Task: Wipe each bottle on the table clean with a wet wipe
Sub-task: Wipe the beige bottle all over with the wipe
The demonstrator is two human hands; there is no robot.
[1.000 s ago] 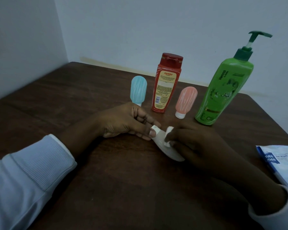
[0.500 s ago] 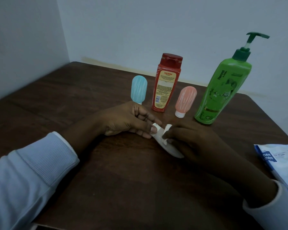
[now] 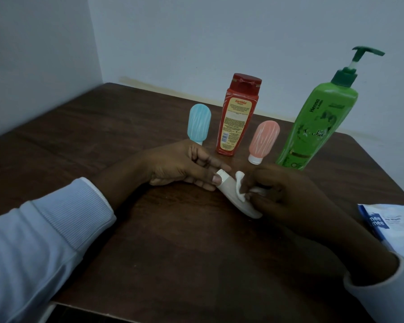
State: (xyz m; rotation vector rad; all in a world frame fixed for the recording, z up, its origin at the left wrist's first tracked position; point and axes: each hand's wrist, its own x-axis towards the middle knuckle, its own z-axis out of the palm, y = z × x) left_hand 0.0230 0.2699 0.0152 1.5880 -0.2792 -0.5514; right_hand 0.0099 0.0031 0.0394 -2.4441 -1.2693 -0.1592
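Left hand (image 3: 184,167) sits mid-table, nearer the far edge than the near one, fingers curled, thumb and forefinger pinched on the cap end of the white bottle (image 3: 233,194). Bottle lies low on the table (image 3: 173,241); its long axis runs from the cap at upper left down toward the near right, fat end at the lower right. Can't tell if the fat end touches the wood or hangs just above it.

Right hand (image 3: 282,194) is on the bottle's right side, fingers bunched tight on the wipe (image 3: 240,190), which is pressed against the bottle's upper flank just past the cap. So the bottle lies between the two hands: left hand anchors the cap, right hand is the one on the body. Likely next stroke runs along that axis, cap toward base, since most of the body near the fat end looks uncovered by the wipe.

Behind the hands, a row toward the far edge, all upright: blue tube (image 3: 199,123) cap-down, red bottle (image 3: 237,117), pink tube (image 3: 262,141) cap-down, green pump bottle (image 3: 317,127) toward the far right corner. None touching the hands, though the blue tube's cap is just behind the left hand. Wipes pack (image 3: 392,222) lies at the right edge, well apart from the bottles.

Judgement: one bottle in hand, four waiting.
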